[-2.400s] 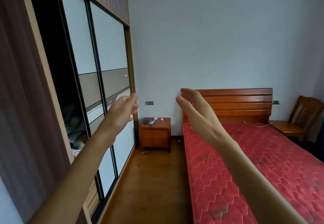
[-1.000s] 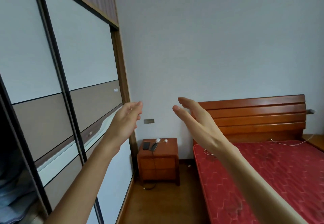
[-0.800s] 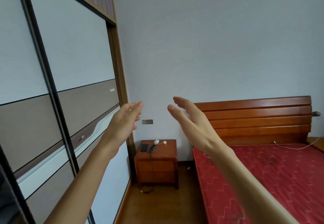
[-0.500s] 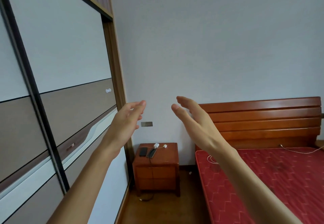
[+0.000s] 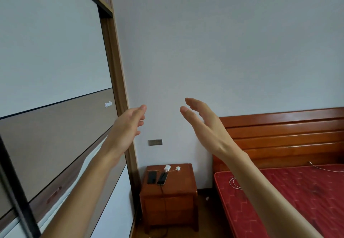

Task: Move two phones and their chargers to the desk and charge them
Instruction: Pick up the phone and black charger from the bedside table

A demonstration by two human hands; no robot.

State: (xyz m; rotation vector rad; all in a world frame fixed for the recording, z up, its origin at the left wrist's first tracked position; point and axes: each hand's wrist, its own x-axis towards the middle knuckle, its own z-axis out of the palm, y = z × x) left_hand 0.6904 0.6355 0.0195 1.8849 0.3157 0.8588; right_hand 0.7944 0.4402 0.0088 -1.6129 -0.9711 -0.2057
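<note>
Two dark phones lie side by side on a wooden nightstand (image 5: 171, 189) against the far wall: the left phone (image 5: 151, 177) and the right phone (image 5: 162, 178). Behind them sit a white charger plug (image 5: 167, 168) and a smaller white charger plug (image 5: 178, 168), joined by a thin cable. A dark cord hangs down the nightstand's front. My left hand (image 5: 128, 124) and my right hand (image 5: 202, 124) are both raised in front of me, fingers apart, holding nothing, well above and short of the nightstand.
A tall wardrobe (image 5: 55, 98) with sliding doors fills the left side. A bed with a red mattress (image 5: 297, 191) and wooden headboard (image 5: 279, 135) stands at the right, white cables lying on it. A wall socket plate (image 5: 155, 142) is above the nightstand. Wooden floor runs between wardrobe and bed.
The view has moved closer to the nightstand along the wardrobe; the chair at the far right has dropped out of view. Both hands stay raised and empty.
</note>
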